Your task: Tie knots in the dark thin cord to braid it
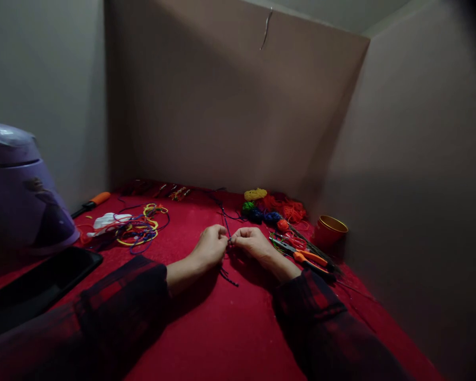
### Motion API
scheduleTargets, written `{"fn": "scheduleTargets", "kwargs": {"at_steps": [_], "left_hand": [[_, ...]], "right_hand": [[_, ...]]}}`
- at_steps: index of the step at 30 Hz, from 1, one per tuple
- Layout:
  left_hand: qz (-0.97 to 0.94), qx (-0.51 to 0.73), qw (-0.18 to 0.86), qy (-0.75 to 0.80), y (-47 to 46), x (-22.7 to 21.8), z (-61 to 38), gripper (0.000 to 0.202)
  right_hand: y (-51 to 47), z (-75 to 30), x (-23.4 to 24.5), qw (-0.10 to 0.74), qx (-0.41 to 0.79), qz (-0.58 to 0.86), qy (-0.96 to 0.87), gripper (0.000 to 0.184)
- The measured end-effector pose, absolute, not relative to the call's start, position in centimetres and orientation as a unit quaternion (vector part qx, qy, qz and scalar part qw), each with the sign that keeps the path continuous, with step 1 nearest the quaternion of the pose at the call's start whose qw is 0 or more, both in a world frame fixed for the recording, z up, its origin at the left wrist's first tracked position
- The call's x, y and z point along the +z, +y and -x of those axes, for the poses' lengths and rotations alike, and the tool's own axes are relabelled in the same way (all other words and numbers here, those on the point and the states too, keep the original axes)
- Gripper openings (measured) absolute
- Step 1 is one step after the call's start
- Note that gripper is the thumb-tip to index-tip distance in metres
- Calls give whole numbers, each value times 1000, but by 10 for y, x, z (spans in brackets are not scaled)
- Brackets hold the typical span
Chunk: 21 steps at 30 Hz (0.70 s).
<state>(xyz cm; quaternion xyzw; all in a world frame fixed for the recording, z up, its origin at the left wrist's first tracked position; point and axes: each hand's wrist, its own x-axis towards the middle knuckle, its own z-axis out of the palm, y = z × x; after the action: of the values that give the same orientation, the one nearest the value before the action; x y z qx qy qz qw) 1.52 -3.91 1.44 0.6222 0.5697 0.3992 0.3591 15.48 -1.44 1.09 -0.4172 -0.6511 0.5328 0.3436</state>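
Note:
My left hand [211,245] and my right hand [254,244] meet over the middle of the red cloth, fingertips almost touching. Both are closed in a pinch on a thin dark cord [228,226]. From the fingers the cord runs away toward the back of the table. Its loose dark ends [229,278] come out below my hands and lie on the cloth. A small knot or bead seems to sit between the fingertips, too small to make out.
Orange-handled pliers [307,259] lie right of my right hand, near a red cup [330,231] and coloured yarn bundles [275,205]. To the left are tangled cords [138,233], an orange-handled tool [99,199], a black phone-like slab [51,283] and a purple container [19,196]. Walls enclose the table.

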Motion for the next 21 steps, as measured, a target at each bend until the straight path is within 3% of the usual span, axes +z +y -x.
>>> {"fn": "scheduleTargets", "kwargs": {"at_steps": [3,9,14,21], "left_hand": [[-626,333,428,560,-36,9,-15,19],[-721,330,232,564,-34,11,-6,18],[-755,305,139,564,-35,11,-4,19],[-733,318,220,559,-28,9,-4,19]], "right_hand": [[-13,-156,8,342,530,412,-658,11],[-8,-157,2,344,475,397,-706,10],[-8,-157,4,327,413,413,-743,5],[-10,-157,4,325,416,407,-745,4]]}}
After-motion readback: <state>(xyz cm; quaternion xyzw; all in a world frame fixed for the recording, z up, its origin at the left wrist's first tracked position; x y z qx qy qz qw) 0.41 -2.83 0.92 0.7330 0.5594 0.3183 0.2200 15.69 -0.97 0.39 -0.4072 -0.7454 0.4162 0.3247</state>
